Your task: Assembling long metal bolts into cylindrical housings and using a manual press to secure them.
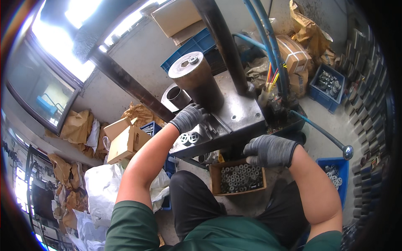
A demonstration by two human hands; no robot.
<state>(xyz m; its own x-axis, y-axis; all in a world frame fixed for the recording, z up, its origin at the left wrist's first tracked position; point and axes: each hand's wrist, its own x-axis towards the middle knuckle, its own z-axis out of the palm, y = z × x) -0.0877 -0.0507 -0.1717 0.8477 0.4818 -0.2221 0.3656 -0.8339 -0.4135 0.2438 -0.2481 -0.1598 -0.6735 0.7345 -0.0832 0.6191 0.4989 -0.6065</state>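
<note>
My left hand (189, 117), in a grey knit glove, is at the near left of the press table (240, 106), close to the foot of a thick steel cylinder (200, 81). Its fingers are bent together beside some metal bars (217, 125); whatever they grip is hidden. A small metal ring (193, 60) lies on the cylinder's top. My right hand (270, 151), gloved alike, hangs in front of the table's near edge with curled fingers. I cannot make out anything in it. Below is a cardboard box (216, 180) of small metal rings. Two slotted round discs (189, 138) sit by my left wrist.
Two dark press columns (224, 46) rise behind. A blue lever with a ball end (347, 152) juts out at right. Blue bins (328, 85) of metal parts stand at far right and by my right elbow. An open carton (125, 142) and white sacks (102, 190) are at left.
</note>
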